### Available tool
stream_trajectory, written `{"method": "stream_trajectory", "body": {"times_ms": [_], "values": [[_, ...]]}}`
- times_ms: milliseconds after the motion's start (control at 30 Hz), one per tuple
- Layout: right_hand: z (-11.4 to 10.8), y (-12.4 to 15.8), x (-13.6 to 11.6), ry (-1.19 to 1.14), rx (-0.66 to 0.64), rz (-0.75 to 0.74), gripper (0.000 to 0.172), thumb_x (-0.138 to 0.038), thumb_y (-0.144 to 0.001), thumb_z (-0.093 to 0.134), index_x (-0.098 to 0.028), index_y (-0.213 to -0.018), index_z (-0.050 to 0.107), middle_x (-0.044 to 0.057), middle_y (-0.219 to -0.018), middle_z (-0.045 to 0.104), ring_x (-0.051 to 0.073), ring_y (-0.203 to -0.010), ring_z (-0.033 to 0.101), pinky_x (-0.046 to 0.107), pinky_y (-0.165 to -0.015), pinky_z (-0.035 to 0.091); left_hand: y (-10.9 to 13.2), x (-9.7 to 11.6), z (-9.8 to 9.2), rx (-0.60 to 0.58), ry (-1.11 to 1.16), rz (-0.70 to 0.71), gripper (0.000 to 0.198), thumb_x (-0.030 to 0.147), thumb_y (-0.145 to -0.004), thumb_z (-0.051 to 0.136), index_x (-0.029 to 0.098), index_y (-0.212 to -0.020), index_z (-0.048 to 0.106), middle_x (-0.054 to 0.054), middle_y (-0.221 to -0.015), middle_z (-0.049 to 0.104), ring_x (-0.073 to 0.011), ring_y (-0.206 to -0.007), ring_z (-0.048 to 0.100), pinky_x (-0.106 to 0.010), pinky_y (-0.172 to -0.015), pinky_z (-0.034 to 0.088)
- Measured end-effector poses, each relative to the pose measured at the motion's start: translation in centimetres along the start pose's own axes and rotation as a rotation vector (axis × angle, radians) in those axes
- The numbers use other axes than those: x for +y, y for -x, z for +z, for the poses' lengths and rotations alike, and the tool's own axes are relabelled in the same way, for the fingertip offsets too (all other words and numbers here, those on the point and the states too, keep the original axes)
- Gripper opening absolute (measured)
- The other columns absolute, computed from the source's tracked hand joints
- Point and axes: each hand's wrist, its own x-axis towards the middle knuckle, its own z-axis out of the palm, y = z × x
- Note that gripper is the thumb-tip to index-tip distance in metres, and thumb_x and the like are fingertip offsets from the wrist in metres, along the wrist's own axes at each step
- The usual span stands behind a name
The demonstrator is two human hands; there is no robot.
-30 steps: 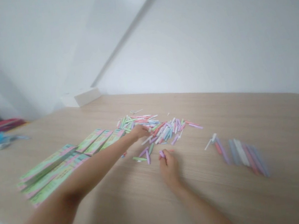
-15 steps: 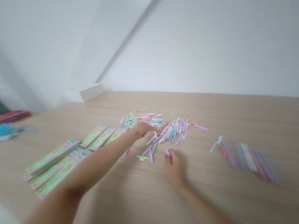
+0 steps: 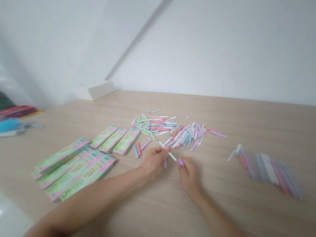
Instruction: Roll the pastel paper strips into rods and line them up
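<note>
My left hand [image 3: 154, 161] is closed in a pinch on a thin white stick [image 3: 172, 156], which slants down towards my other hand. My right hand [image 3: 189, 173] is closed around a short purple stick-like piece [image 3: 181, 163], mostly hidden in the fingers. The white stick's lower end is close to the purple piece; whether they touch I cannot tell. Just beyond both hands is a loose pile of pastel sticks [image 3: 187, 134], pink, white, blue, green and purple. Some pieces partly show behind my left hand.
Several green-and-pink boxes [image 3: 76, 172] lie in rows on the wooden table [image 3: 148, 221] at left. A blurred row of pastel sticks [image 3: 274, 173] lies at right. A white box [image 3: 96, 91] stands by the wall; blue and red items [image 3: 4, 125] lie at far left.
My left hand has come back from the pile towards my right hand, now with the white stick in it. My right hand still holds the purple piece. The view has shifted slightly.
</note>
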Motion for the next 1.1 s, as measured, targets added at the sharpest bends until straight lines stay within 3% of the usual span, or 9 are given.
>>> {"method": "stream_trajectory", "body": {"times_ms": [300, 467, 700, 900, 967, 1033, 1100], "values": [[-0.4, 0.2, -0.9, 0.377, -0.17, -0.087, 0.023, -0.021, -0.087, 0.038, -0.018, -0.074, 0.056, 0.003, -0.064, 0.06, 0.013, -0.058, 0.048, 0.028, -0.055, 0.016, 2.6, -1.3, 0.0, 0.199, 0.043, 0.064, 0.04, 0.052, -0.069, 0.071, 0.012, -0.067, 0.063, 0.003, -0.057, 0.051, -0.006, -0.051, 0.036, -0.022, -0.052, 0.026], [-0.4, 0.7, -1.7, 0.487, -0.208, -0.118, 0.016, -0.017, -0.083, 0.043, -0.018, -0.077, 0.058, 0.004, -0.07, 0.064, 0.014, -0.062, 0.052, 0.028, -0.056, 0.017, 3.4, -1.9, -0.3, 0.207, -0.019, 0.12, 0.037, 0.049, -0.072, 0.069, 0.013, -0.071, 0.066, 0.001, -0.06, 0.054, -0.0077, -0.053, 0.04, -0.023, -0.054, 0.031], [0.0, 0.6, -1.8, 0.234, -0.161, -0.124, 0.023, -0.014, -0.081, 0.036, -0.017, -0.079, 0.059, 0.006, -0.07, 0.064, 0.016, -0.063, 0.055, 0.027, -0.058, 0.026, 3.5, -3.2, 0.0, 0.052, -0.148, 0.425, 0.026, 0.039, -0.072, 0.073, 0.014, -0.073, 0.064, -0.004, -0.076, 0.064, -0.012, -0.069, 0.054, -0.024, -0.065, 0.04], [0.3, 0.7, -0.9, -0.044, -0.064, -0.055, 0.021, -0.02, -0.082, 0.035, -0.019, -0.071, 0.053, 0.003, -0.061, 0.057, 0.015, -0.057, 0.05, 0.026, -0.054, 0.028, 3.3, -2.0, 0.6, 0.038, -0.239, 0.403, 0.04, 0.039, -0.072, 0.073, 0.016, -0.105, 0.066, 0.001, -0.065, 0.056, -0.0081, -0.056, 0.044, -0.021, -0.053, 0.033], [0.4, 0.8, -0.7, -0.082, -0.051, -0.058, 0.019, -0.02, -0.081, 0.036, -0.02, -0.066, 0.047, -0.001, -0.056, 0.05, 0.013, -0.053, 0.045, 0.025, -0.052, 0.026, 3.8, -1.2, 0.3, 0.009, -0.239, 0.501, 0.035, 0.038, -0.081, 0.064, 0.017, -0.11, 0.065, -0.003, -0.078, 0.062, -0.0109, -0.065, 0.052, -0.022, -0.059, 0.037], [0.4, 0.9, -0.7, -0.114, -0.058, -0.068, 0.018, -0.019, -0.08, 0.035, -0.021, -0.064, 0.044, -0.002, -0.054, 0.045, 0.013, -0.052, 0.042, 0.025, -0.052, 0.025, 4.4, -0.7, -0.1, -0.042, -0.244, 0.622, 0.026, 0.034, -0.086, 0.058, 0.017, -0.104, 0.067, -0.009, -0.098, 0.066, -0.0151, -0.082, 0.058, -0.024, -0.066, 0.041], [0.4, 0.9, -0.8, -0.146, -0.079, -0.081, 0.017, -0.018, -0.08, 0.035, -0.02, -0.066, 0.045, -0.002, -0.057, 0.046, 0.013, -0.054, 0.043, 0.025, -0.053, 0.026, 5.0, -0.5, -0.3, -0.07, -0.263, 0.701, 0.019, 0.029, -0.086, 0.058, 0.016, -0.096, 0.067, -0.01, -0.103, 0.066, -0.0163, -0.087, 0.059, -0.024, -0.066, 0.041]]}}
